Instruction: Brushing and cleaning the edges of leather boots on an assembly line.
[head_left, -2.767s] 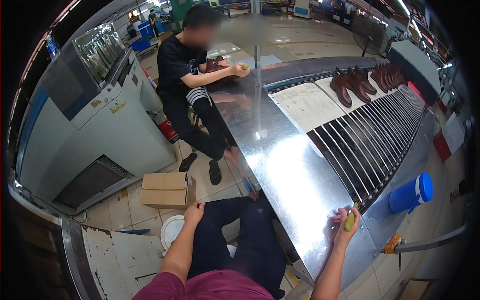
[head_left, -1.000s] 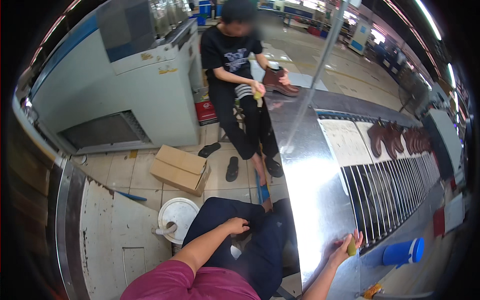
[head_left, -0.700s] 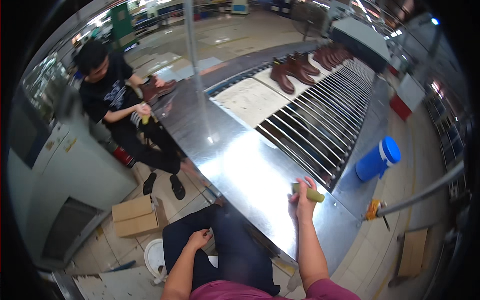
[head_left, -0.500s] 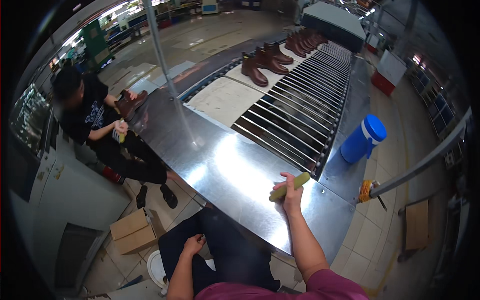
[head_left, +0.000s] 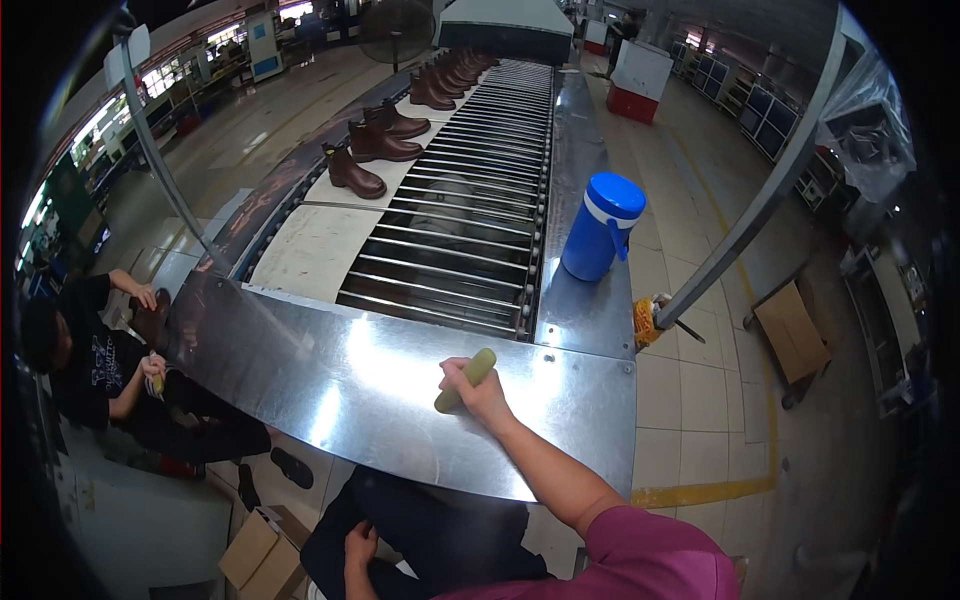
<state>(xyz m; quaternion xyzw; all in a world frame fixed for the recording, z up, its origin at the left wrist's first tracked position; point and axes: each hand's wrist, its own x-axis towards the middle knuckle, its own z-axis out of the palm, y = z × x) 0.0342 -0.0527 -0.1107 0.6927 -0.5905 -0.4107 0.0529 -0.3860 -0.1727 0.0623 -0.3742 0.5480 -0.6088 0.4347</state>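
Note:
My right hand (head_left: 478,392) is closed around an olive-green rounded stick (head_left: 481,366), held slanted just over the shiny metal table (head_left: 400,420); whether the stick touches the metal I cannot tell. On my lap lies my left hand (head_left: 361,545), its fingers curled in. What it holds, if anything, is hidden. Beyond the table, several brown ankle boots (head_left: 355,178) stand in a row on a pale board (head_left: 305,250) beside the rollers.
A metal roller conveyor (head_left: 460,240) runs away toward a hooded machine (head_left: 505,22). A blue jug (head_left: 603,225) stands on its right ledge. At left a co-worker (head_left: 110,360) handles a brown boot (head_left: 150,318). A cardboard box (head_left: 262,555) sits on the floor, and a metal post (head_left: 750,190) rises at right.
The view has swung right, so the scene sits further left. My right hand has come slightly away from the rollers, its fingers closing tighter round the stick. My left hand stays on my lap.

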